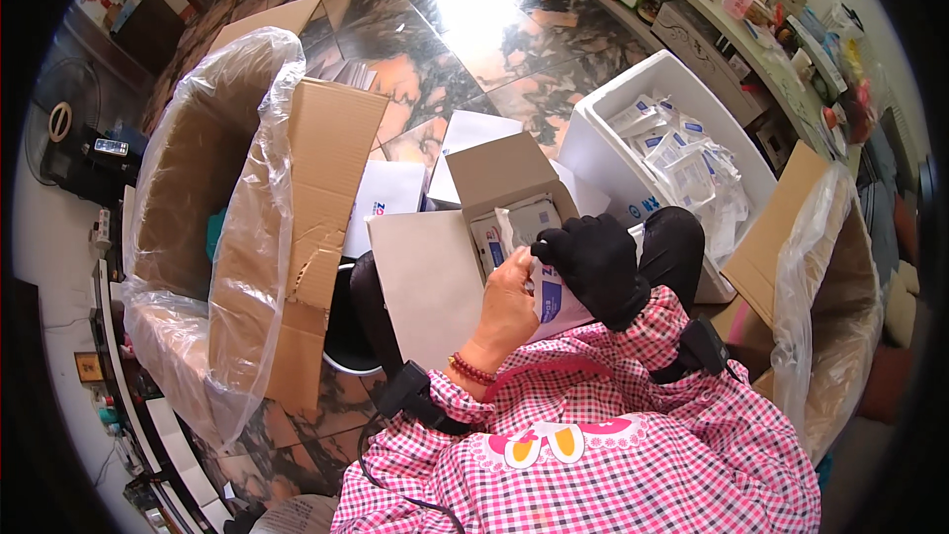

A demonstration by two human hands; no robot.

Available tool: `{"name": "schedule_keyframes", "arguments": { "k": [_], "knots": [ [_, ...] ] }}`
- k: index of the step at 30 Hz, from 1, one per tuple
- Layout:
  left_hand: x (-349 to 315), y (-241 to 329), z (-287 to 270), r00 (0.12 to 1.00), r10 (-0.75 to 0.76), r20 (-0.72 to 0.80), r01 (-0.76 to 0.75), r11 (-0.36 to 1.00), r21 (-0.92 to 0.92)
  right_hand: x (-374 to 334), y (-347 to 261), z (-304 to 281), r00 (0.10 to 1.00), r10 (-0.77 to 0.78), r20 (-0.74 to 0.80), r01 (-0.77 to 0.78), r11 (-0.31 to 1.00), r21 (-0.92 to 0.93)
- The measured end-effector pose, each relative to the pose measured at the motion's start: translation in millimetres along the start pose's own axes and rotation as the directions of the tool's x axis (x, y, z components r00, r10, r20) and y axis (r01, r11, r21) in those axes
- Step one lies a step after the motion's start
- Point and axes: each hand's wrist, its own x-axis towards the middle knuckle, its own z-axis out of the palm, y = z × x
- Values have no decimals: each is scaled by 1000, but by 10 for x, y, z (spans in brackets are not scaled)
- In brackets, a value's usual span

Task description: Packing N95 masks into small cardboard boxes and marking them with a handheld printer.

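An open white cardboard box [420,282] rests on my lap, its brown inner flap [509,175] raised. White packets [539,218] with printed labels lie inside it. My left hand [504,311], bare with a red bead bracelet, is closed with its fingertips pinched on a white packet [507,230] at the box's opening. Beside it my right hand [596,272], in a black glove, is closed at the same spot, its fingertips meeting the left ones. The right glove hides most of what it grips. Below the hands shows the box's blue-printed side [551,303].
A white foam box [583,143] full of small white packets stands at the right. Large cartons lined with clear plastic stand at the left [336,148] and far right [791,208]. White boxes [390,200] lie ahead, and a dark bucket [356,369] sits by my left knee.
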Motion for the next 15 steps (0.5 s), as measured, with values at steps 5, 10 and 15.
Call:
{"name": "schedule_keyframes", "arguments": {
  "k": [5, 10, 15],
  "knots": [
    [-11, 8, -82, 925, -350, 149, 381, 844, -377, 10, 127, 66, 999, 50, -12, -49, 997, 54],
    [-87, -340, -188, 919, -364, 149, 353, 592, -725, -19, 455, -157, 567, 700, 435, -612, 4, 791],
    [-114, -349, -185, 961, -211, 177, 245, 363, -899, -377, 311, 159, 578, 667, 471, -711, 128, 691]
  ]
}}
